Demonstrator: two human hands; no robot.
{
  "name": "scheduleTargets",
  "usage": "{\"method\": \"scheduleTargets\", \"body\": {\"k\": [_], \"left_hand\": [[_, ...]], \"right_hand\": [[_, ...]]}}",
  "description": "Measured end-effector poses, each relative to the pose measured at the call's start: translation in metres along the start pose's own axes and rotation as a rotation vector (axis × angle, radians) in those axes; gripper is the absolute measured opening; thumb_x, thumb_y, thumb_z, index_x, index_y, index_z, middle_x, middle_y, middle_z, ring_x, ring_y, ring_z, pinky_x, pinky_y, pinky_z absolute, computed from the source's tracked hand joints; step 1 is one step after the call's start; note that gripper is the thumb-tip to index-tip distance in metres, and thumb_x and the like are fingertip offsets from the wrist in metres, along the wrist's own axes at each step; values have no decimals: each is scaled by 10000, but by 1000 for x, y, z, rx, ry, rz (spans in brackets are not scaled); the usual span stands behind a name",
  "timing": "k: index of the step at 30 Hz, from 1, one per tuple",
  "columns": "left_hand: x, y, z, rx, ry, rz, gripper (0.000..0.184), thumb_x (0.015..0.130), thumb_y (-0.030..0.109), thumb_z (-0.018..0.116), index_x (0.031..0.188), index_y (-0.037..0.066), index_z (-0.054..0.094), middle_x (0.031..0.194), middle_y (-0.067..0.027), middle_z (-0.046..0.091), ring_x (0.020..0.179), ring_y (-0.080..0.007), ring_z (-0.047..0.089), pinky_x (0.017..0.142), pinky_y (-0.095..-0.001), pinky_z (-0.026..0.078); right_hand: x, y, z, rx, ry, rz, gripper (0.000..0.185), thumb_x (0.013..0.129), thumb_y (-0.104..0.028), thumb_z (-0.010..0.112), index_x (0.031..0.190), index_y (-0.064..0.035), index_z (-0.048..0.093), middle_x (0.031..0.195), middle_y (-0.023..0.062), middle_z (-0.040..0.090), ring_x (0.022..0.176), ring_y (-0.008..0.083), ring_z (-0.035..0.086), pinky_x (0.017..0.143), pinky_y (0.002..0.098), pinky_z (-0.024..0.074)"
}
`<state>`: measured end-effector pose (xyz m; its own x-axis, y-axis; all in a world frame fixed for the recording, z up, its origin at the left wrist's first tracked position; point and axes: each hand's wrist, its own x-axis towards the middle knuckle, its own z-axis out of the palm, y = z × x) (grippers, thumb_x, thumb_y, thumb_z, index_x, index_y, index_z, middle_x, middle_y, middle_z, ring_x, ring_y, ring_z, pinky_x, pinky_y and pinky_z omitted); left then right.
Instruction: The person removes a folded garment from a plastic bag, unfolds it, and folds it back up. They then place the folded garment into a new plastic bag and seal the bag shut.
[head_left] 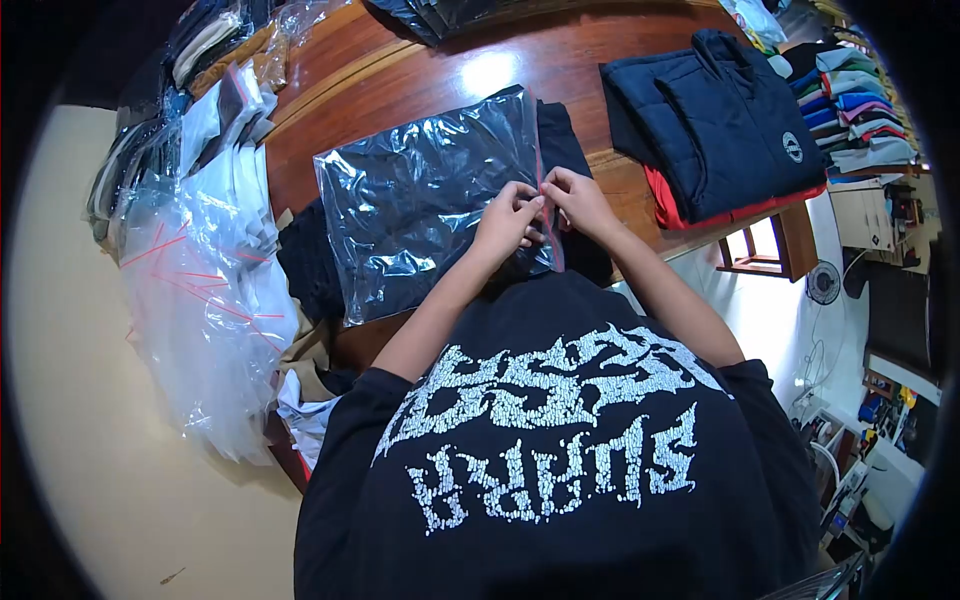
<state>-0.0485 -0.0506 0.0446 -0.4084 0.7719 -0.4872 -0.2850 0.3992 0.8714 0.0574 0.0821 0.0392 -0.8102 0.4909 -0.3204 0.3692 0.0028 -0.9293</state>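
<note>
Roughly at 9 o'clock of the view, loose clear sleeves (pixel 200 330) with red lines hang in a heap; they look limp and feather-light. White packets (pixel 240 190) at 10 o'clock.

Main item: the clear bag (pixel 415 195) with dark fabric inside, at 11 o'clock, flat on the wooden bench (pixel 350 85), red strip (pixel 543 160) along its 3 o'clock edge. Should handle light to moderate, soft, floppy; the film is glossy and creased, so probably slippery, and thin enough to stretch or tear if yanked. Not fragile otherwise. Best hold: pinch the red-strip edge for fine work; to lift, spread a palm under the filled middle, since a single corner would likely sag.

Left hand (pixel 510 218): grip nearly closed, thumb and fingers pinching the bag's edge by the strip, other fingers curled. Right hand (pixel 577 204): just beside it, at 1 o'clock, thumb and finger pinched together on the same edge.

Black cloth (pixel 567 140) pokes out beyond the strip. Then, at 2 o'clock, a folded navy jacket (pixel 735 130), padded, likely bulky but light, on red cloth (pixel 680 210).
</note>
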Motion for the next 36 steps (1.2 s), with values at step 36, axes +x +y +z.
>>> {"method": "scheduleTargets", "body": {"k": [36], "left_hand": [[31,6,-7,220,95,173,237,919,237,604,917,4,641,695,-72,650,502,-156,633,494,-280,474]], "right_hand": [[6,19,-10,99,-120,-7,205,965,-238,563,861,-62,552,630,-1,551,474,78,554,423,211,439]]}}
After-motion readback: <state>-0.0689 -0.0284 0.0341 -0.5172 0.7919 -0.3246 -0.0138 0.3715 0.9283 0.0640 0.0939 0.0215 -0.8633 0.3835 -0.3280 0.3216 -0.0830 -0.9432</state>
